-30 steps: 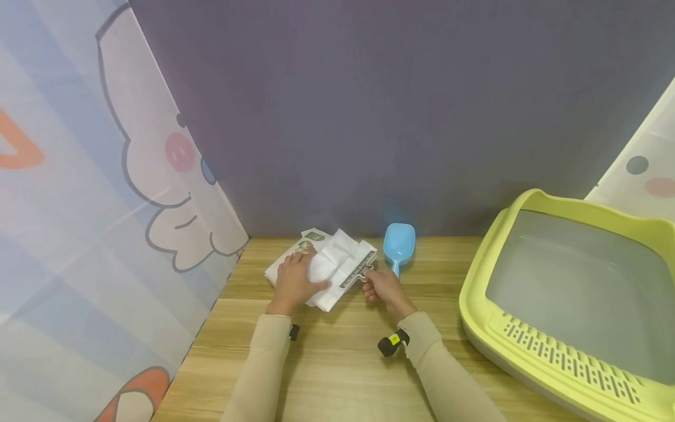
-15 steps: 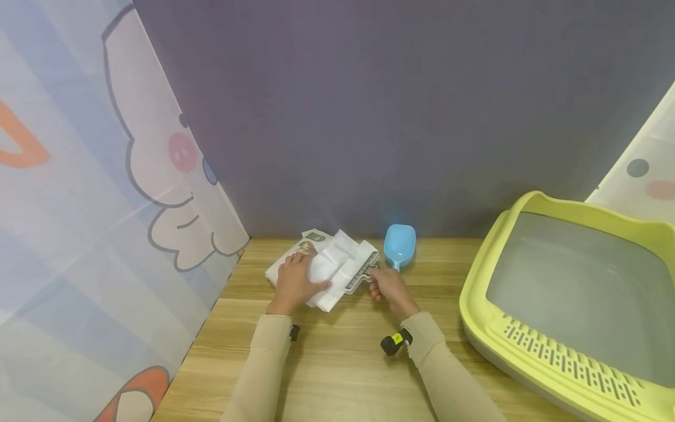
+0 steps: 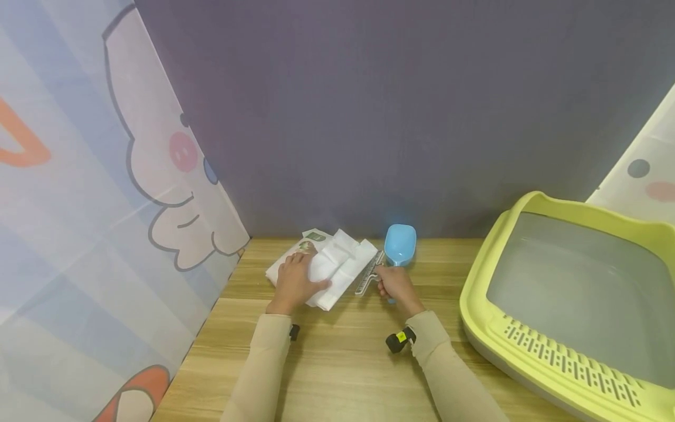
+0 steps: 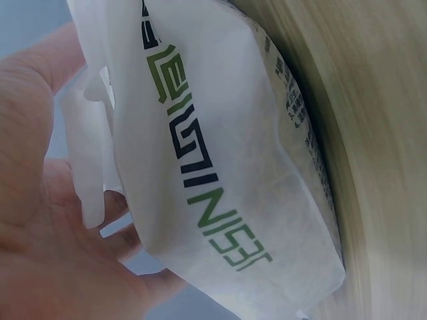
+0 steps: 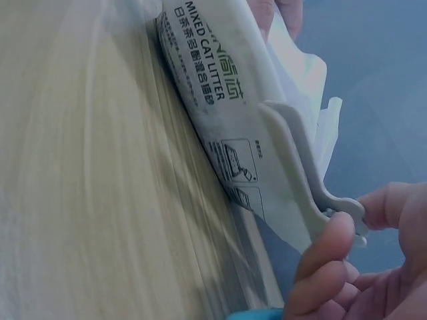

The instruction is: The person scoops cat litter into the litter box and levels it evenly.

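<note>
A white bag of cat litter point(image 3: 344, 268) lies on the wooden table, its top folded over. My left hand point(image 3: 295, 282) grips it from the left, thumb on the white folded part; in the left wrist view the fingers reach round the bag point(image 4: 220, 200). Just right of the fold, my right hand point(image 3: 396, 286) pinches a long white bag clip point(image 3: 368, 274) by its handles. Close up in the right wrist view, the clip point(image 5: 293, 153) overlaps the bag's folded edge, its two long bars side by side. Behind the right hand lies a blue scoop point(image 3: 399, 244).
A large yellow-rimmed grey litter tray point(image 3: 474, 293) takes up the right side of the table point(image 3: 337, 375). A dark grey wall point(image 3: 401, 117) rises at the back. A cartoon-printed curtain point(image 3: 158, 164) hangs along the left edge.
The clip has come off the bag's folded edge and moved right with my right hand, which now covers the scoop's handle. My left hand has stayed on the bag.
</note>
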`<state>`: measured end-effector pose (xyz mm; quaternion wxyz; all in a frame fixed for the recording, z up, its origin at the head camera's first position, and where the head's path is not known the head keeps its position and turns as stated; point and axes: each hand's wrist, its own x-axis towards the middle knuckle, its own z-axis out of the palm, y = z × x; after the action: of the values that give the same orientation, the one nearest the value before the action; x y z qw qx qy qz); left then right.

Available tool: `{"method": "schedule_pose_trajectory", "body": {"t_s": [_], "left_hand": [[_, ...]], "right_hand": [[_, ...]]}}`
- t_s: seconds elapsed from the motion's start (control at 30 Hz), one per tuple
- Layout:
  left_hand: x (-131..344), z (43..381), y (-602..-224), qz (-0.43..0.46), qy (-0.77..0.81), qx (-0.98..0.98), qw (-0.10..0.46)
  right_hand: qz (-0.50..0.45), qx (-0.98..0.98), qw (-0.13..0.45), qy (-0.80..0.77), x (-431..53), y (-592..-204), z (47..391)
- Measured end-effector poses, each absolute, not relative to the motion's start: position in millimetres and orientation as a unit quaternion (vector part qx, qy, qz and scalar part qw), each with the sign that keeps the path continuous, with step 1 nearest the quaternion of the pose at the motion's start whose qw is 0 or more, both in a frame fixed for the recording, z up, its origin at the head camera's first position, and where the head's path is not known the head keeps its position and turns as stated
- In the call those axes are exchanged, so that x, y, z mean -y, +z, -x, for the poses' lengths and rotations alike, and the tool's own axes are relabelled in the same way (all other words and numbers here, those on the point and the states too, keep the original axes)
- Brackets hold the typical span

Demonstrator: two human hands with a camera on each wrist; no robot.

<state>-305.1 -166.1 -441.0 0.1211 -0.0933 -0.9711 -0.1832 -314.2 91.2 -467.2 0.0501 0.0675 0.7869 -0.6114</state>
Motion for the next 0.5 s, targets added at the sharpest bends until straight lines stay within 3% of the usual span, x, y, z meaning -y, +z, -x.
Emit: {"method": "schedule_pose_trajectory", "body": {"t_s": [0.5], "left_hand": [[165.2, 304.9, -439.8, 0.095, -0.183, 0.97, 0.125]], "right_hand": [[-0.055, -0.834, 0.039, -0.548, -102.5, -470.3, 313.5]]}}
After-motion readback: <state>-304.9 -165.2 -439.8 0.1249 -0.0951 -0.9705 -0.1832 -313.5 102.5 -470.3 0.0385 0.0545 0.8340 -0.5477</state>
